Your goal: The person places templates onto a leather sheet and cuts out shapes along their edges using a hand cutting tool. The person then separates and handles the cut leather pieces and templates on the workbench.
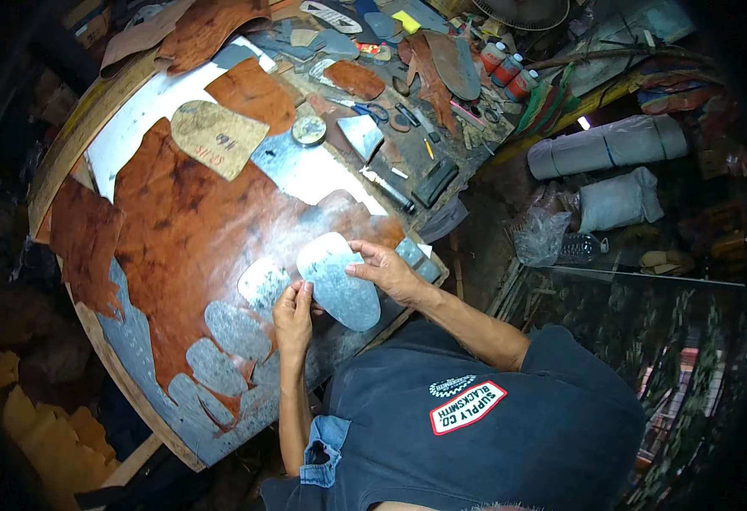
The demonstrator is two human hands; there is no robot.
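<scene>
Between my two hands is a grey, sole-shaped piece (338, 285), rounded at both ends. My left hand (293, 317) pinches its left edge, thumb on top. On its upper right edge my right hand (384, 269) grips it, fingers partly behind it. Below lies a large sheet of mottled brown leather (199, 226), spread over the worktable. Along the leather's near edge, several rounded cut-outs let a grey surface (235, 330) show through. A tan, round-ended template (218, 138) with handwritten marks rests on the leather's far part.
Farther back lie a round tin (309, 129), scissors (372, 111), a black-and-silver tool (388, 189), a dark block (435, 183) and leather scraps (352, 78). Red-and-white bottles (522, 85) stand at the table's far right. Wrapped rolls (608, 146) lie off to the right. A wooden rim (126, 366) edges the table.
</scene>
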